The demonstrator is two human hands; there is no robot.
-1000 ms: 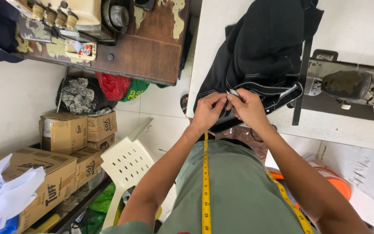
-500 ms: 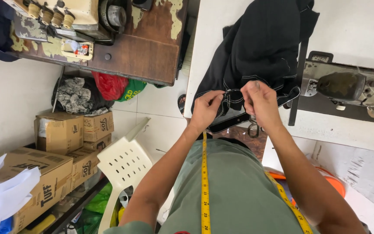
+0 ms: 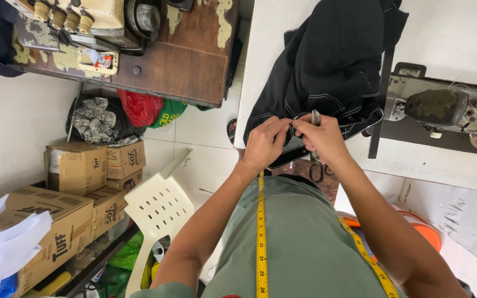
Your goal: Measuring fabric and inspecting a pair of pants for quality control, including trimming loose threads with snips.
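Left hand (image 3: 265, 142) pinches the hem of the black garment (image 3: 332, 66) at the white tabletop (image 3: 448, 33) edge. Right hand (image 3: 321, 138) grips small metal snips (image 3: 316, 117) against the same seam. Risk: blade nicks fabric or a fingertip, since both hands crowd one spot.

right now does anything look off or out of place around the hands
Little stands out. The black garment hangs partly over the white table's edge where both hands, left and right, pinch its hem. The brown table nearby has badly flaking paint. Boxes and bags crowd the floor.
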